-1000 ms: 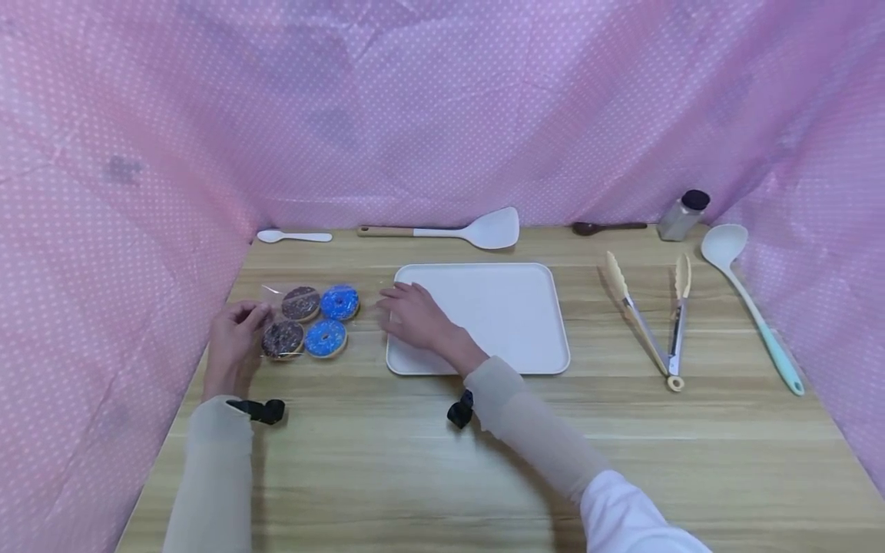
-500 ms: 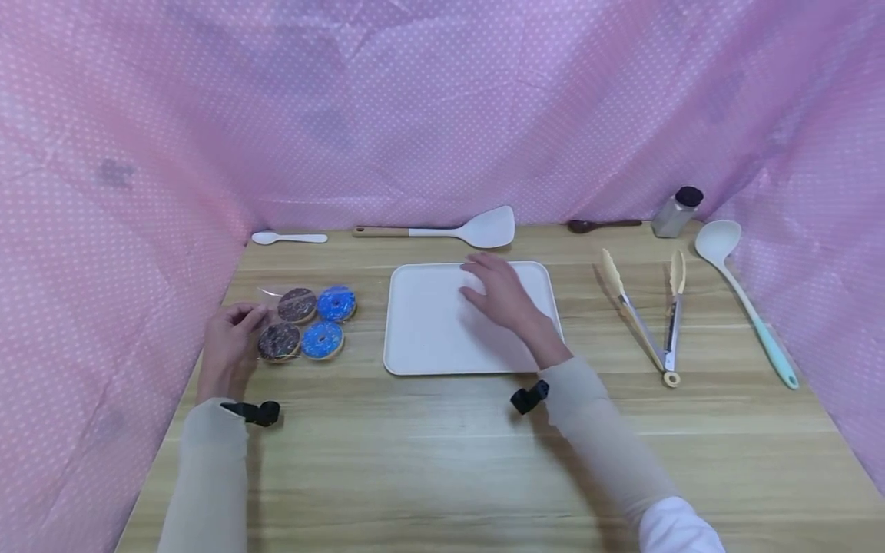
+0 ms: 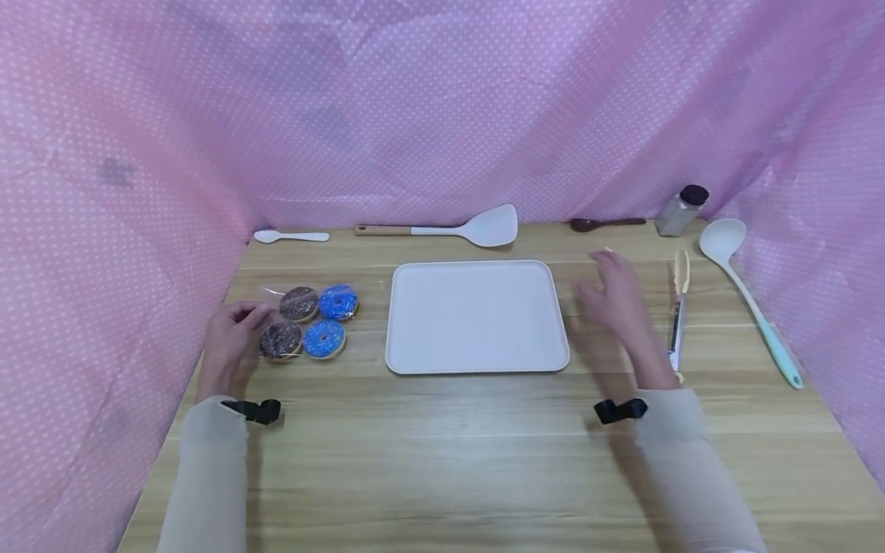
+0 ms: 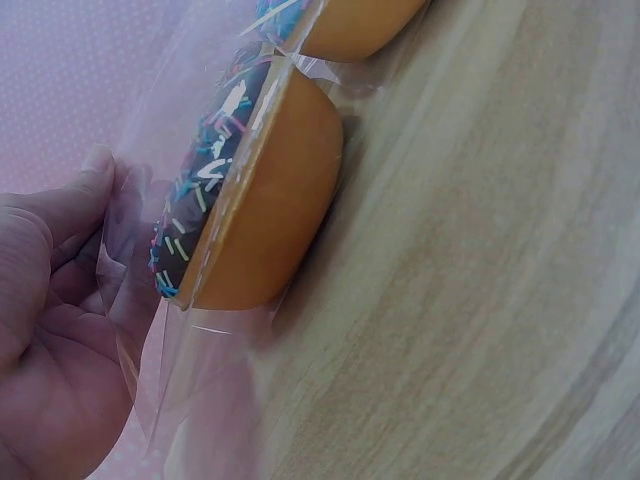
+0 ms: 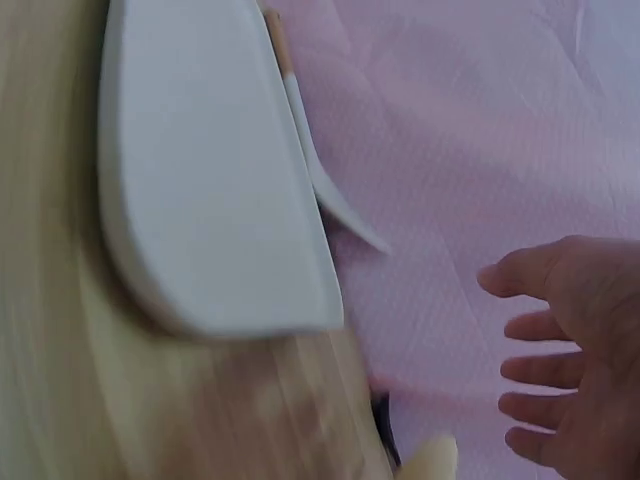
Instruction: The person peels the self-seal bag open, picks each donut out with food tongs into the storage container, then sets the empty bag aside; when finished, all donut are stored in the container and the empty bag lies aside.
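My left hand (image 3: 227, 338) pinches the left edge of a clear plastic bag (image 4: 200, 370) between thumb and fingers. In the bag lie two chocolate donuts (image 3: 280, 341) with sprinkles and two blue-iced donuts (image 3: 324, 339). The left wrist view shows a chocolate donut (image 4: 270, 190) tilted on edge in that view, right beside the fingers. Over the left arm of the tongs (image 3: 678, 315) hovers my right hand (image 3: 615, 299), fingers spread and holding nothing. It hides most of that arm; one pale tip (image 5: 430, 462) shows below the hand in the right wrist view.
A white tray (image 3: 477, 316) lies mid-table between the hands. Along the back are a white spoon (image 3: 293, 236), a spatula (image 3: 492, 227), a dark brown spoon (image 3: 588, 224) and a black-lidded jar (image 3: 681, 211). At the right lies a ladle (image 3: 754, 307). Pink dotted cloth (image 3: 442, 107) surrounds the table.
My right hand has swept right, from the tray's left edge across the tray to the tongs. My left hand keeps its pinch on the bag, and the donuts stay in place.
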A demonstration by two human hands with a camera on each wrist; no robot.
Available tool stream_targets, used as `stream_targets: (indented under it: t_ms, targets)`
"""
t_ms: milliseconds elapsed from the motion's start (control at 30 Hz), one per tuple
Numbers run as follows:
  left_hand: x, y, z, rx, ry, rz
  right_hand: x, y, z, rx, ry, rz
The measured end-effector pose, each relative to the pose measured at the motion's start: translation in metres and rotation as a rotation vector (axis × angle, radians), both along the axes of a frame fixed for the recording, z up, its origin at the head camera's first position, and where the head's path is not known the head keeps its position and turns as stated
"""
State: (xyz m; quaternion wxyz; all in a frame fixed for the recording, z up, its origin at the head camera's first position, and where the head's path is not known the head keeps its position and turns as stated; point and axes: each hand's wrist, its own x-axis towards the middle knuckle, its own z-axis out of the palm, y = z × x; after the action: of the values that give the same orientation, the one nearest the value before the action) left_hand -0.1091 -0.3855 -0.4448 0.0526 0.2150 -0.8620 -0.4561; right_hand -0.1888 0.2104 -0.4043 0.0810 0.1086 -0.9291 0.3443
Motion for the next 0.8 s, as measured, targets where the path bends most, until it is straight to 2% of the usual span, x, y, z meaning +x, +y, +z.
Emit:
stream_targets:
  t_ms: [233,333,400,533,667,800]
  targets:
    - [0.000,-0.002,0.000,-0.034,0.003,-0.032,0.022,0.054,-0.007,0.092,-0.117,-0.247]
    - [0.000,-0.002,0.001,-0.025,0.006,-0.035,0.029,0.067,-0.014,0.110,-0.199,-0.309]
    - [-0.002,-0.002,0.002,-0.029,-0.001,-0.033,0.034,0.073,-0.018,0.116,-0.233,-0.332]
    - [-0.003,-0.001,0.003,-0.028,-0.032,-0.027,0.037,0.077,-0.025,0.128,-0.238,-0.349]
    - [-0.001,0.000,0.004,-0.023,-0.078,-0.018,0.036,0.076,-0.027,0.127,-0.263,-0.354]
    - [-0.001,0.002,0.006,-0.021,-0.090,-0.017,0.036,0.078,-0.026,0.123,-0.308,-0.372]
